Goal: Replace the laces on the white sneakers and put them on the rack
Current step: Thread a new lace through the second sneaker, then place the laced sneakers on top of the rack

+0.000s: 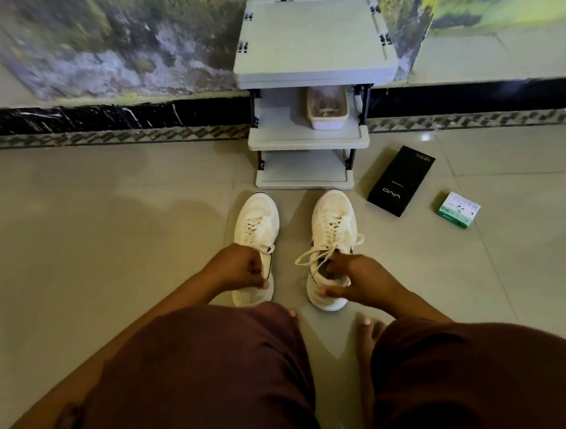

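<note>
Sneakers: two white sneakers stood side by side on the tiled floor, toes toward the rack, just in front of its lowest shelf.
Left sneaker: laced; heel collar gripped by the person's left hand, fingers curled round the rim.
Right sneaker: laced, with the white lace loose at the top, its loops trailing off to the left side of the shoe and a short end sticking out to the right.
Right hand: held the heel end of the right sneaker, fingers hooked into the opening, thumb against the outer heel.
Rack: small grey three-tier shelf unit against the wall, straight ahead of the person.
Middle shelf: carried a pale tub; contents looked like light cords or laces, too blurred to confirm.
Floor, right of rack: black phone box lying flat, and further right a small green-and-white carton, the two apart.
Person: crouched behind the shoes, knees in dark maroon shorts, bare toes visible just behind the heels.
Wall: mottled, stained paint above a black marble skirting band.
</note>
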`<state>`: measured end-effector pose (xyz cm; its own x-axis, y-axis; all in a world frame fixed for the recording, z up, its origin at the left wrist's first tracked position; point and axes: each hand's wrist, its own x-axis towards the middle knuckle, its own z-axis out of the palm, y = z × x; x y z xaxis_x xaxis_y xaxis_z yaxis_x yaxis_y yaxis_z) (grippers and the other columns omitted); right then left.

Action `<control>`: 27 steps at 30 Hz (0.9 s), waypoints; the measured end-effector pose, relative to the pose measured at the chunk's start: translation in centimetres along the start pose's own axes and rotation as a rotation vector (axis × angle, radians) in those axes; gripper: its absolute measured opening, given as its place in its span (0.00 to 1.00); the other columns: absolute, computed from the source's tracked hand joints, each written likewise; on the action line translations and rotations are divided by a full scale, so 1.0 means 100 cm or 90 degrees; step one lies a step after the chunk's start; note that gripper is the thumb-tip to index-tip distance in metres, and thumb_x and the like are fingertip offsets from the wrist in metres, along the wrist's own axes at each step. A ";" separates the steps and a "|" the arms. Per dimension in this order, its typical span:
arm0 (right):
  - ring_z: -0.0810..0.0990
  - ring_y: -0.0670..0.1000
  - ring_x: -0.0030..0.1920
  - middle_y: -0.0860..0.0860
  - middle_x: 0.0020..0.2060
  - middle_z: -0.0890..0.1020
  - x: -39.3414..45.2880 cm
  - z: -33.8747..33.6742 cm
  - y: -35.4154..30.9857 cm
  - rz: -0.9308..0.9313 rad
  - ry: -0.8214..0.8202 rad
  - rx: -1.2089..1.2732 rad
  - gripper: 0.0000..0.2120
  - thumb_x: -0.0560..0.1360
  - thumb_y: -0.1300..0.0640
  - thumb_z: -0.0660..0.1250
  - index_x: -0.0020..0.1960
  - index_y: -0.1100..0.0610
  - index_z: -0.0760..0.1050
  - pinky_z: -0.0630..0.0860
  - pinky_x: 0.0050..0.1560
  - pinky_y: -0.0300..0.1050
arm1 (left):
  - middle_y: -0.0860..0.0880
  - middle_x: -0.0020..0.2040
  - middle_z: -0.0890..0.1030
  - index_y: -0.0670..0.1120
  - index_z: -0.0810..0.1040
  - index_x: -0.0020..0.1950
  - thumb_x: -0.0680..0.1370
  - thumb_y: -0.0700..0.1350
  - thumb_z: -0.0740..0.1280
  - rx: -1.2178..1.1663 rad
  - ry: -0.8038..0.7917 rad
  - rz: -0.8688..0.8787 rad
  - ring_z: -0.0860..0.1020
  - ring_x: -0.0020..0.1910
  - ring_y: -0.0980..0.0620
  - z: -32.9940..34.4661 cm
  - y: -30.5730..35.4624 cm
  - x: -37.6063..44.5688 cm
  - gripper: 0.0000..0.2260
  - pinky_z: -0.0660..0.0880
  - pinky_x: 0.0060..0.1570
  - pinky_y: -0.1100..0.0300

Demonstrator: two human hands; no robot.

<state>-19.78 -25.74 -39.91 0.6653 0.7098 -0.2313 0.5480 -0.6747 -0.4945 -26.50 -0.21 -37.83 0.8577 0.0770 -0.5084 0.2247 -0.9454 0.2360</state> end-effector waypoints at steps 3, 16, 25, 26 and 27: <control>0.78 0.55 0.50 0.52 0.51 0.78 0.011 0.002 -0.021 -0.147 -0.362 0.126 0.21 0.70 0.46 0.71 0.54 0.58 0.71 0.74 0.50 0.49 | 0.48 0.62 0.77 0.48 0.75 0.64 0.69 0.54 0.74 0.034 -0.056 0.022 0.74 0.60 0.49 0.019 -0.011 -0.009 0.25 0.68 0.52 0.60; 0.78 0.58 0.49 0.55 0.52 0.79 0.020 0.023 -0.018 -0.064 -0.022 -0.201 0.14 0.74 0.54 0.64 0.58 0.56 0.70 0.68 0.42 0.42 | 0.47 0.63 0.75 0.48 0.69 0.66 0.77 0.46 0.64 0.143 0.160 0.092 0.74 0.59 0.45 0.030 0.026 -0.006 0.18 0.63 0.43 0.60; 0.78 0.55 0.48 0.52 0.50 0.80 -0.008 -0.047 -0.046 -0.159 0.038 -0.153 0.13 0.73 0.54 0.66 0.57 0.53 0.75 0.68 0.41 0.41 | 0.48 0.65 0.74 0.51 0.69 0.67 0.76 0.47 0.67 0.151 0.165 0.116 0.71 0.65 0.47 -0.026 0.061 -0.033 0.20 0.66 0.56 0.59; 0.78 0.54 0.48 0.52 0.49 0.80 -0.011 -0.057 -0.050 -0.168 0.052 -0.153 0.13 0.72 0.54 0.67 0.56 0.53 0.76 0.67 0.40 0.40 | 0.47 0.64 0.75 0.50 0.70 0.66 0.76 0.48 0.67 0.153 0.167 0.118 0.72 0.64 0.46 -0.038 0.066 -0.039 0.19 0.67 0.54 0.58; 0.77 0.54 0.47 0.52 0.48 0.80 -0.015 -0.069 -0.055 -0.172 0.067 -0.152 0.13 0.72 0.54 0.68 0.56 0.53 0.77 0.64 0.39 0.39 | 0.47 0.63 0.76 0.50 0.71 0.65 0.76 0.49 0.67 0.154 0.172 0.123 0.73 0.63 0.45 -0.051 0.071 -0.046 0.18 0.68 0.51 0.58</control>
<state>-20.35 -24.51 -31.07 0.5228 0.8521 -0.0259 0.8052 -0.5035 -0.3134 -26.53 -5.68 -29.60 0.9713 -0.0599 -0.2301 -0.0406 -0.9953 0.0878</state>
